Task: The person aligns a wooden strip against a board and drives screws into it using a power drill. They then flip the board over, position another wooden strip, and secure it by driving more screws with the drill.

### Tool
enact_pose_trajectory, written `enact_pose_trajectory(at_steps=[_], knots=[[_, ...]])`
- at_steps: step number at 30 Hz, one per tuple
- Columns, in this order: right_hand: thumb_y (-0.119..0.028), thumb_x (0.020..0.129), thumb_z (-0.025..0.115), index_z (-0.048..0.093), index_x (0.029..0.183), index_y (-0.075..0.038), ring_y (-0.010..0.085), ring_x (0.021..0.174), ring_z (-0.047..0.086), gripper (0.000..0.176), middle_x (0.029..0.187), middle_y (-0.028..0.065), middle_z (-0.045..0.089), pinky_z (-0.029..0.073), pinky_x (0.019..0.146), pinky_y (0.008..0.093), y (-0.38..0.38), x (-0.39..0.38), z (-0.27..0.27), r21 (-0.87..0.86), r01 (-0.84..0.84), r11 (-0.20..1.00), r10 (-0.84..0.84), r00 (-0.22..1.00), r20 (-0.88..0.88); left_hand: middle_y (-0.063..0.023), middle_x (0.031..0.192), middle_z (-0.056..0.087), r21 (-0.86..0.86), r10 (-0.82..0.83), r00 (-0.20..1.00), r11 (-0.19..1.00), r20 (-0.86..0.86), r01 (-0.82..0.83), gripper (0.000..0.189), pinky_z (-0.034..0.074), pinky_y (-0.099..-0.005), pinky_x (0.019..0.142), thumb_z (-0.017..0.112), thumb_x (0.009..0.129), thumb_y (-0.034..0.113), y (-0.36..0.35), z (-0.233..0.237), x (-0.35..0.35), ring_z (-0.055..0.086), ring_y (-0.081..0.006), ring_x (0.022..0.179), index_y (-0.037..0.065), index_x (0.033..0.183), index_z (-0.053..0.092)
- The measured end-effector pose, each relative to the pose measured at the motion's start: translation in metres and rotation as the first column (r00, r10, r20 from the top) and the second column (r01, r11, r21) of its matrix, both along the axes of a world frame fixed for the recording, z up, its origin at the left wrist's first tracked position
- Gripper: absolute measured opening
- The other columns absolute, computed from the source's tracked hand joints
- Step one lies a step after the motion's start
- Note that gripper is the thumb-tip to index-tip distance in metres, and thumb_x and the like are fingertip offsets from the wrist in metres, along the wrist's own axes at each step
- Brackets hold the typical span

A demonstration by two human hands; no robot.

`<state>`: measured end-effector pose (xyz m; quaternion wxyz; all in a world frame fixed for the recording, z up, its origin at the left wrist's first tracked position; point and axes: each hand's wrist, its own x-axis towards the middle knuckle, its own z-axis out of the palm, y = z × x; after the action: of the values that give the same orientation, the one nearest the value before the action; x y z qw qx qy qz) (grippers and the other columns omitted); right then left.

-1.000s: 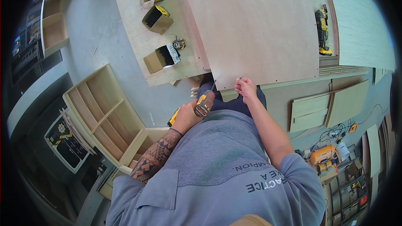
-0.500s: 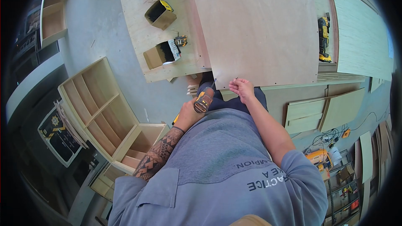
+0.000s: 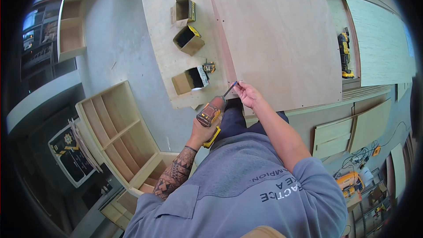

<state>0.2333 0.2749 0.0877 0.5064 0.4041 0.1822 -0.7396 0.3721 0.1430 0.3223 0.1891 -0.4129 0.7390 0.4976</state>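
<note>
the left hand (image 3: 204, 128) grips the drill (image 3: 213, 110) by the near left corner of the wood panel (image 3: 282, 39); the right hand (image 3: 248, 95) pinches something too small to make out at the bit's (image 3: 229, 90) tip. best keep both aligned, fingertips clear.

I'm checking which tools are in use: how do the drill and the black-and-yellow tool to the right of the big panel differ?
The drill is gripped in the left hand; the tool lies beside the panel, no hand on it. The drill's thin bit ends at the right hand; the tool is well away from both hands. The drill's body shows much reddish brown; the tool looks mostly black. Both have yellow parts.
</note>
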Motion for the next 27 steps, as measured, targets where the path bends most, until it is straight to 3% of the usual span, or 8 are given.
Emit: enact_pose_trajectory(at_steps=[5,6,9,12,19,22,24,27], knots=[[-0.013,0.105,0.062,0.066,0.104,0.003,0.0253,0.095,0.076,0.016,0.098,0.0173,0.074,0.068,0.081,0.0308,-0.029,-0.029,0.006,-0.037,-0.015,0.999,0.014,1.000,-0.025,-0.0059,0.110,0.073,-0.011,0.043,0.988,0.999,-0.148,-0.046,0.040,0.057,-0.0336,0.089,0.080,0.091,0.016,-0.027,-0.033,0.006,0.069,-0.0154,0.100,0.003,0.126,0.065],[-0.013,0.105,0.062,0.066,0.104,0.003,0.0253,0.095,0.076,0.016,0.098,0.0173,0.074,0.068,0.081,0.0308,-0.034,-0.031,0.007,-0.039,-0.003,0.999,0.002,1.000,-0.028,-0.0039,0.107,0.073,-0.018,0.020,0.980,1.000,-0.198,-0.024,0.033,0.058,-0.0289,0.079,0.079,0.092,0.014,-0.034,-0.037,0.003,0.069,-0.0112,0.089,0.004,0.121,0.066],[-0.013,0.105,0.062,0.066,0.105,0.001,0.0247,0.092,0.076,0.015,0.097,0.0174,0.075,0.068,0.077,0.0298,-0.044,-0.035,0.006,-0.030,0.061,0.998,-0.062,0.998,-0.024,-0.0011,0.101,0.073,0.064,0.107,0.980,0.993,-0.166,-0.097,0.028,0.056,-0.0250,0.066,0.078,0.093,0.012,-0.047,-0.043,0.000,0.066,-0.0067,0.076,0.004,0.117,0.067],[-0.014,0.105,0.063,0.067,0.105,-0.001,0.0243,0.089,0.077,0.014,0.095,0.0157,0.075,0.068,0.074,0.0289,-0.051,-0.037,0.008,-0.021,0.042,0.999,-0.043,0.999,-0.021,0.0002,0.095,0.071,0.031,0.069,0.981,0.997,-0.182,-0.064,0.025,0.053,-0.0232,0.058,0.076,0.093,0.011,-0.055,-0.042,-0.006,0.062,-0.0040,0.067,0.004,0.116,0.067],[-0.020,0.106,0.061,0.066,0.104,-0.004,0.0203,0.079,0.075,0.017,0.090,0.0112,0.075,0.066,0.071,0.0280,-0.082,-0.031,-0.019,0.032,0.063,0.998,-0.064,0.997,0.040,-0.0005,0.093,0.070,-0.001,-0.047,0.995,0.999,-0.093,0.047,0.029,0.054,-0.0249,0.060,0.078,0.092,0.015,-0.072,-0.043,-0.038,0.063,-0.0057,0.069,0.004,0.117,0.069],[-0.022,0.108,0.058,0.065,0.105,-0.004,0.0220,0.085,0.075,0.019,0.095,0.0117,0.075,0.065,0.077,0.0326,-0.104,-0.030,-0.024,0.079,0.152,0.985,-0.153,0.988,0.014,-0.0049,0.098,0.074,-0.150,-0.176,0.982,0.975,-0.070,0.164,0.037,0.058,-0.0303,0.069,0.080,0.090,0.021,-0.072,-0.031,-0.071,0.069,-0.0117,0.076,0.002,0.120,0.070],[-0.021,0.109,0.055,0.065,0.106,-0.004,0.0237,0.091,0.075,0.020,0.098,0.0127,0.075,0.065,0.081,0.0353,-0.113,-0.033,-0.023,0.120,0.217,0.969,-0.221,0.975,0.018,-0.0172,0.098,0.078,-0.235,-0.275,0.957,0.928,0.090,0.289,0.046,0.059,-0.0383,0.081,0.083,0.086,0.030,-0.072,-0.021,-0.094,0.078,-0.0247,0.091,-0.001,0.118,0.072],[-0.022,0.110,0.053,0.063,0.106,-0.004,0.0256,0.092,0.074,0.021,0.100,0.0139,0.074,0.064,0.087,0.0378,-0.119,-0.038,-0.023,0.123,0.275,0.954,-0.279,0.960,0.012,-0.0191,0.090,0.078,-0.226,-0.305,0.948,0.921,0.092,0.318,0.043,0.060,-0.0396,0.079,0.084,0.084,0.032,-0.080,-0.031,-0.106,0.079,-0.0284,0.088,-0.002,0.109,0.075]])
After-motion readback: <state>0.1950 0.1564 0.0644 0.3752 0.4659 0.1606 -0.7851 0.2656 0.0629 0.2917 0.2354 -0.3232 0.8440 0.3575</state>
